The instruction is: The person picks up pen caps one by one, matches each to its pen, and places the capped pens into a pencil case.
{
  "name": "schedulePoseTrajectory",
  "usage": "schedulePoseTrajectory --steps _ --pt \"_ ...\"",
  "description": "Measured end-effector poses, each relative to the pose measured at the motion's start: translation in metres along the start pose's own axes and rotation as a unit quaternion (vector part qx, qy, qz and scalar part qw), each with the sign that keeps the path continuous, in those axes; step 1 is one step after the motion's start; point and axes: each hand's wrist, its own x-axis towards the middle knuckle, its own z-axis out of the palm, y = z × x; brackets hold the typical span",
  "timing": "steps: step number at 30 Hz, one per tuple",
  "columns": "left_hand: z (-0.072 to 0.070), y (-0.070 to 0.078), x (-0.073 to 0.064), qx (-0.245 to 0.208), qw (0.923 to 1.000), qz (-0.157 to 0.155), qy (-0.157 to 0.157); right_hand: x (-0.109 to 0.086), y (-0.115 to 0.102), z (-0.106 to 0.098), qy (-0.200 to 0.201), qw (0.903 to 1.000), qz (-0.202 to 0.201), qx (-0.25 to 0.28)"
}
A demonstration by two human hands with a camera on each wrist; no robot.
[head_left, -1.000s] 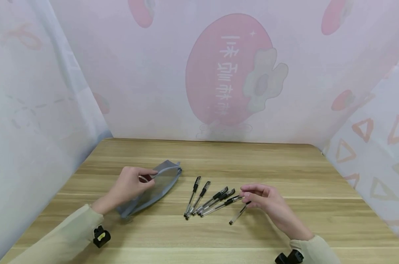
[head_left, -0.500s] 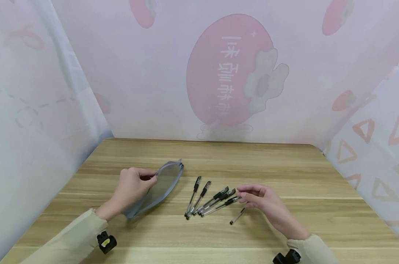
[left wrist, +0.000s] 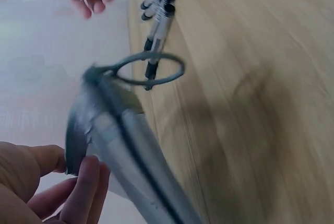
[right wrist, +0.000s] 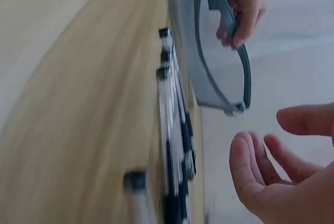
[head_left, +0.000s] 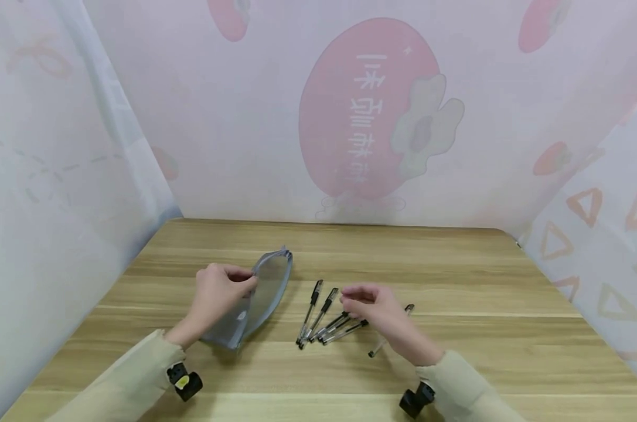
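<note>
My left hand (head_left: 218,299) pinches the upper edge of a grey-blue pouch (head_left: 265,302) between thumb and fingers. The pouch is tilted up off the table, with its mouth spread apart; the left wrist view shows a dark seam along its side (left wrist: 135,145). My right hand (head_left: 381,313) hovers over several clear pens with black grips, fingers loosely bent and thumb apart, holding nothing. It partly covers those pens; a slim pen (head_left: 311,310) lies at the group's left. One more pen (head_left: 373,353) lies under the right hand, partly hidden.
A wooden table (head_left: 276,381) carries everything. Behind it hangs a pale printed curtain (head_left: 234,146), with further curtains at both sides. A black wrist camera (head_left: 183,381) sits on the left sleeve, another (head_left: 417,400) on the right.
My right hand has moved left, away from the rightmost pen, to above the group of pens. The left hand has shifted slightly right, turning the pouch more upright with its mouth wider.
</note>
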Motion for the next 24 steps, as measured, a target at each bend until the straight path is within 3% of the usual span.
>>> schedulePoseTrajectory --steps 4,10,16,24 --pt "0.002 0.000 0.003 -0.036 0.9977 -0.052 -0.024 0.016 -0.006 0.023 0.022 0.9997 -0.001 0.007" --pt "0.004 -0.001 0.003 -0.061 0.9928 -0.100 -0.027 0.035 -0.007 0.051 0.056 0.9977 0.037 -0.007" --pt "0.002 -0.003 0.002 -0.088 0.9882 -0.123 -0.024 0.048 -0.003 0.069 0.084 0.9929 0.055 -0.064" --pt "-0.006 -0.008 0.001 -0.124 0.9822 -0.139 -0.022 0.063 0.001 0.076 0.067 0.9895 0.072 -0.105"
